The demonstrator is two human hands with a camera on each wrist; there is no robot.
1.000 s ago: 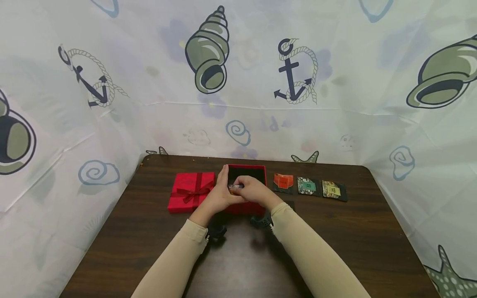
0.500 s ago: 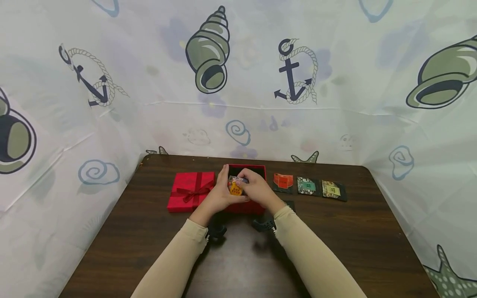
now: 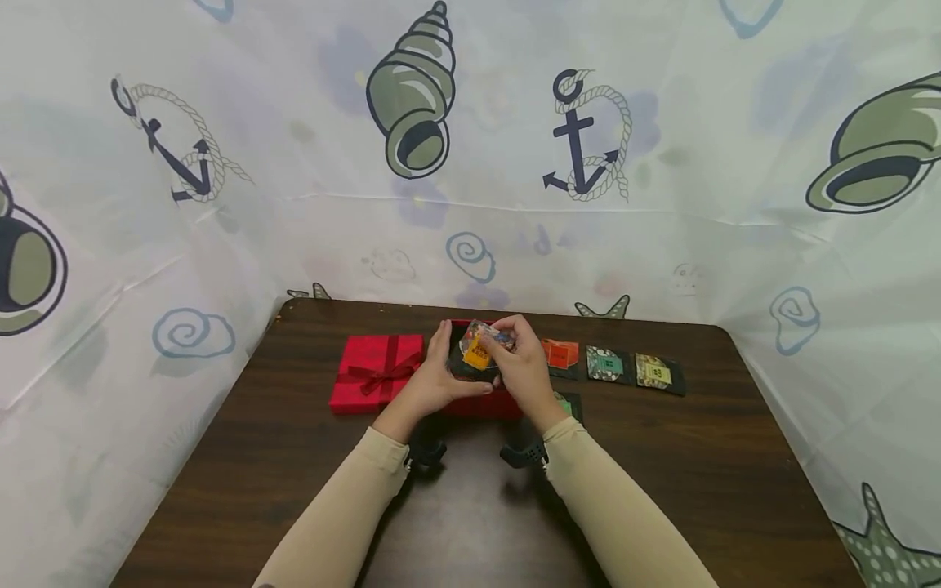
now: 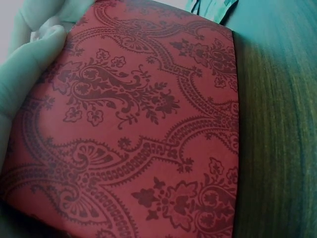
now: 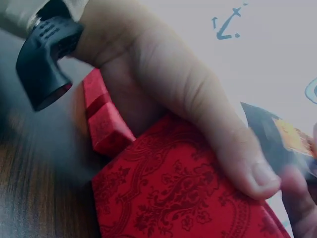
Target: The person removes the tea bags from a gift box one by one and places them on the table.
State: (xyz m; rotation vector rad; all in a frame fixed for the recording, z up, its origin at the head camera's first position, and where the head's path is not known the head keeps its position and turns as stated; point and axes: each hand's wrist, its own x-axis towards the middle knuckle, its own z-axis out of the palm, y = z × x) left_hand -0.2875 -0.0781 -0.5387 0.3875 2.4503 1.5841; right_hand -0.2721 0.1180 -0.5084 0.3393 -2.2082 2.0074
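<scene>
A red patterned gift box stands uncovered at the middle of the table, its dark inside partly hidden by the hands. My left hand rests on its near left corner, fingers straight along the left side. In the right wrist view the left thumb lies straight along the front rim. With my right hand I pinch a small dark packet with an orange label, tilted over the box opening. The box's front wall fills most of the left wrist view.
The red lid with its ribbon bow lies left of the box. To the right, an orange packet, a green one and a yellow one form a row. Another green packet lies partly behind the right wrist.
My right hand has risen out of the box and shifted right, bringing the orange-labelled packet up into view. The left hand has stayed at the box corner. The head view has tilted slightly.
</scene>
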